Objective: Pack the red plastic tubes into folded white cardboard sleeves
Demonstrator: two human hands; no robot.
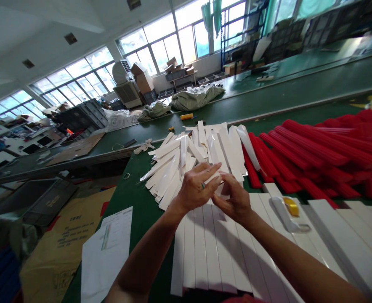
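Observation:
My left hand [194, 189], with a ring on one finger, and my right hand [236, 198] meet at the middle of the view. Their fingers are closed around the end of a narrow white carton [224, 190], mostly hidden behind them. Beneath my hands and forearms lies a row of long white boxes [201, 252], side by side. Just beyond, flat white carton pieces [168, 172] are heaped loosely. A white tape dispenser with a yellow core [290, 212] rests on the boxes to the right of my right hand.
Ribbed red sticks [312, 147] are piled at the right. Printed paper sheets [110, 248] lie on the green table [127, 191] at the left. A yellow roll [186, 116] and grey-green sacks [195, 99] are on the bench behind. A brown sack [75, 235] stands below the left edge.

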